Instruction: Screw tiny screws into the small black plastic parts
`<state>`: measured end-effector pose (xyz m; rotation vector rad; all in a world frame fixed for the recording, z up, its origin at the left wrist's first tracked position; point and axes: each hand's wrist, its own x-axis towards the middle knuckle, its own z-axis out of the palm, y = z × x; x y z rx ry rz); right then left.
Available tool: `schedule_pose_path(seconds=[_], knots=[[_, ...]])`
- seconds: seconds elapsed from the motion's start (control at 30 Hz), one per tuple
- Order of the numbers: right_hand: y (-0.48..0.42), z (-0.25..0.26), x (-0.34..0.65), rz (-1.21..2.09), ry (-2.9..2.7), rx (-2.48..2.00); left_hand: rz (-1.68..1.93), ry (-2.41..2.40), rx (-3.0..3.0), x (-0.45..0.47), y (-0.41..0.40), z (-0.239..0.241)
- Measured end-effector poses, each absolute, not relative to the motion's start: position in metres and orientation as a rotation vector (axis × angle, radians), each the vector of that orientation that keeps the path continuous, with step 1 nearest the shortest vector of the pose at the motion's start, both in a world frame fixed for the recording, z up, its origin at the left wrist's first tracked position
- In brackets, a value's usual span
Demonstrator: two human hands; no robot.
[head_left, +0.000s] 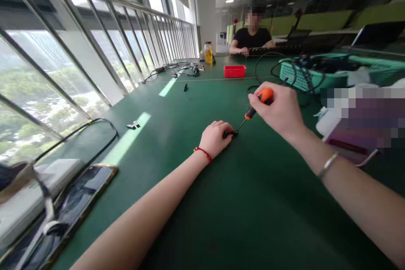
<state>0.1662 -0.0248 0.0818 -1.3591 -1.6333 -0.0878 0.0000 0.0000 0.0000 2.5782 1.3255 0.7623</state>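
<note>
My right hand is closed round the orange and black handle of a screwdriver. The screwdriver slants down to the left, and its tip meets a small black part on the green table. Against the tabletop, my left hand grips that black part between its fingers, which cover much of it. What kind of part it is, I cannot make out.
A red tray and a teal basket of black cables stand farther back. Small metal pieces lie left, near a phone-like device and looped cable. Across the table sits a person. A railing runs along the left.
</note>
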Motion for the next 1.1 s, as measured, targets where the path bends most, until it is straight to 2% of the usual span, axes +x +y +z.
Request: schedule_pose_path(seconds=[1.1], knots=[[-0.0268, 0.0823, 0.1669, -0.078, -1.721, -1.449, 0.765, 1.344, 2.574, 0.0008, 0.0004, -0.0004]])
